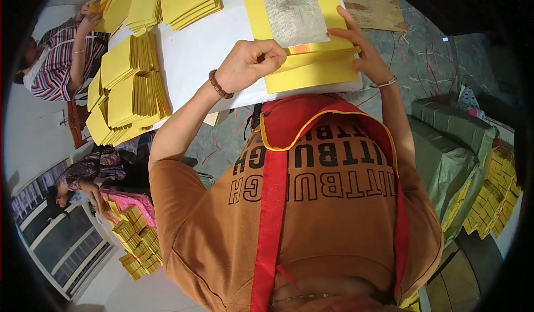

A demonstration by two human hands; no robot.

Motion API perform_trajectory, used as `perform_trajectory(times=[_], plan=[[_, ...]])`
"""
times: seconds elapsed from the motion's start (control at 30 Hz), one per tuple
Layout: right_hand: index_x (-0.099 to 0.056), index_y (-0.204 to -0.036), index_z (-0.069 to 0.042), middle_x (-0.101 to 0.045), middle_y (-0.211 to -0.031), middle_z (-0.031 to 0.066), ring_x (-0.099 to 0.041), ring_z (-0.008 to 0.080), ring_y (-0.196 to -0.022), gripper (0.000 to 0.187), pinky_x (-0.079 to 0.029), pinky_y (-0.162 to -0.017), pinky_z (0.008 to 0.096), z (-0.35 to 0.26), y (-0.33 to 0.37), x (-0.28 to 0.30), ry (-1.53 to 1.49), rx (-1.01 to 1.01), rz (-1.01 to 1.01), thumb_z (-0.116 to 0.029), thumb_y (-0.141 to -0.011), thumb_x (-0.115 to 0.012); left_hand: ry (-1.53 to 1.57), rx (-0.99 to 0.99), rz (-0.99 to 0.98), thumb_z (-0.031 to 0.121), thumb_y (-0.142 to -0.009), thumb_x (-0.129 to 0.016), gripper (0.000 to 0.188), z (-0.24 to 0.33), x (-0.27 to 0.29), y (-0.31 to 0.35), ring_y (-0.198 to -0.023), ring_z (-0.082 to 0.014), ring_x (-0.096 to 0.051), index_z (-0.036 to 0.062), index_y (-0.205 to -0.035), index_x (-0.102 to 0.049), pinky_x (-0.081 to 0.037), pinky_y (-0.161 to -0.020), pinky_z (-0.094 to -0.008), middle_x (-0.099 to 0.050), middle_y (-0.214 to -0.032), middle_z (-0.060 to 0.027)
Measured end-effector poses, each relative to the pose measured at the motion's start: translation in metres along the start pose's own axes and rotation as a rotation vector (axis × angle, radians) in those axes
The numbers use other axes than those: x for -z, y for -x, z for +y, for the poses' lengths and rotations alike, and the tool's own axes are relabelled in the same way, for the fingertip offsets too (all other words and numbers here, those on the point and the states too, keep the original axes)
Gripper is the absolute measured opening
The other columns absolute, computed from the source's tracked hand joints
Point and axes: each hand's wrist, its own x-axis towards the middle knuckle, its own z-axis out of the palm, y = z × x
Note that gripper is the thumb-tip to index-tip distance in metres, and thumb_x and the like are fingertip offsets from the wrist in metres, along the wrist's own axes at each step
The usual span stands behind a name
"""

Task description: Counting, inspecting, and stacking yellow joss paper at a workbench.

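Observation:
Yellow paper sheets (pixel 253 11) lie at the near edge of the white table, with a silvery square (pixel 297 17) on the top one. A band of the yellow paper nearest me is folded up in a crease across the sheet. My left hand (pixel 251 63) is closed, pinching the left end of this fold between thumb and fingers. At the right end, my right hand (pixel 364 48) touches the paper, its fingers stretched out and spread over the edge. How far its thumb reaches under the fold is hidden.
Several stacks of folded yellow paper (pixel 130 87) stand on the table (pixel 194 62) at left. A person in stripes (pixel 61 62) handles yellow paper at far left; another person (pixel 92 173) bends over bundles (pixel 136 237). Green sacks (pixel 445 150) and more bundles (pixel 492 195) are at right.

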Motion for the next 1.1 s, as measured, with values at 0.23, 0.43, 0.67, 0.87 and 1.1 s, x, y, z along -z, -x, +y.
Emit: perform_trajectory(times=[0.23, 0.43, 0.67, 0.87, 1.1], plan=[[-0.06, -0.112, -0.016, -0.025, -0.144, 0.0039, -0.021, 0.0202, -0.133, 0.046, -0.023, -0.106, 0.0349, 0.0, 0.0, -0.004, -0.001, -0.115, 0.066, -0.004, -0.068, -0.069, -0.488, -0.64, 0.063, 0.008, -0.078, -0.054, 0.026, 0.015, -0.011, 0.002, -0.076, -0.0208, -0.056, 0.0072, -0.103, -0.061, -0.046, -0.066, -0.0302, -0.058, -0.099, -0.0098], [-0.06, -0.111, -0.015, -0.026, -0.143, 0.004, -0.022, 0.0195, -0.133, 0.041, -0.024, -0.105, 0.035, -0.003, -0.001, -0.003, 0.005, -0.11, 0.06, -0.006, -0.072, -0.067, -0.738, -0.61, 0.036, 0.03, -0.073, -0.065, 0.041, 0.017, -0.015, 0.005, -0.079, -0.0202, -0.051, 0.0125, -0.109, -0.059, -0.044, -0.068, -0.0297, -0.055, -0.102, -0.006], [-0.061, -0.11, -0.014, -0.027, -0.143, 0.0042, -0.025, 0.019, -0.132, 0.033, -0.024, -0.104, 0.0348, -0.001, -0.002, -0.002, -0.01, -0.124, 0.062, -0.011, -0.078, -0.062, -0.73, -0.598, -0.011, 0.034, -0.068, -0.067, 0.049, 0.018, -0.013, 0.002, -0.079, -0.0207, -0.049, 0.0131, -0.111, -0.058, -0.044, -0.069, -0.0297, -0.055, -0.103, -0.0051], [-0.062, -0.109, -0.013, -0.026, -0.143, 0.0048, -0.025, 0.0184, -0.131, 0.029, -0.024, -0.104, 0.0339, 0.001, -0.001, -0.001, -0.069, -0.135, 0.058, -0.014, -0.08, -0.061, -0.665, -0.563, -0.034, 0.031, -0.068, -0.068, 0.045, 0.022, -0.009, 0.001, -0.08, -0.0221, -0.051, 0.0126, -0.108, -0.059, -0.044, -0.07, -0.031, -0.056, -0.103, -0.0068], [-0.06, -0.113, -0.012, -0.022, -0.145, 0.0056, -0.022, 0.0203, -0.133, 0.036, -0.022, -0.105, 0.0347, 0.003, -0.001, 0.004, -0.081, -0.074, 0.017, -0.013, -0.077, -0.059, -0.576, -0.6, -0.046, 0.015, -0.076, -0.065, 0.024, 0.017, -0.001, -0.001, -0.08, -0.0254, -0.056, 0.0062, -0.099, -0.061, -0.046, -0.07, -0.0328, -0.059, -0.098, -0.0133]])
